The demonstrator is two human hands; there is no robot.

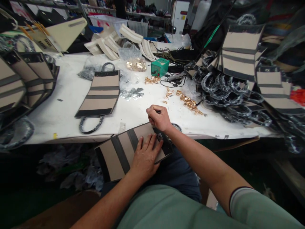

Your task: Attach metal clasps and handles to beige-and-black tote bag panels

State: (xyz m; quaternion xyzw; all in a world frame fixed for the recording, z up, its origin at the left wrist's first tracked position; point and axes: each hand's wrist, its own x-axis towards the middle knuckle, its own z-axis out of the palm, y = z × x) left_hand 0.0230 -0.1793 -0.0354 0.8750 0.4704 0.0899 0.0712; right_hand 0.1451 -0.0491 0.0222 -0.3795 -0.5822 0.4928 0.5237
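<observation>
A beige bag panel with dark stripes (119, 152) lies across my lap, its far end at the white table's edge. My left hand (145, 156) rests flat on it, fingers stretched out. My right hand (158, 118) is closed round a thin dark tool whose tip shows by the fingers, just above the panel's far dark band. A small metal fitting (159, 137) sits on that band between my two hands.
On the white table (66, 95) lies another striped bag (101, 92) with a braided handle, a green box (159, 66), gold fittings (189, 102) and clear plastic bags. Stacks of striped bags (240, 52) and handles crowd the right side; more bags stand at the left.
</observation>
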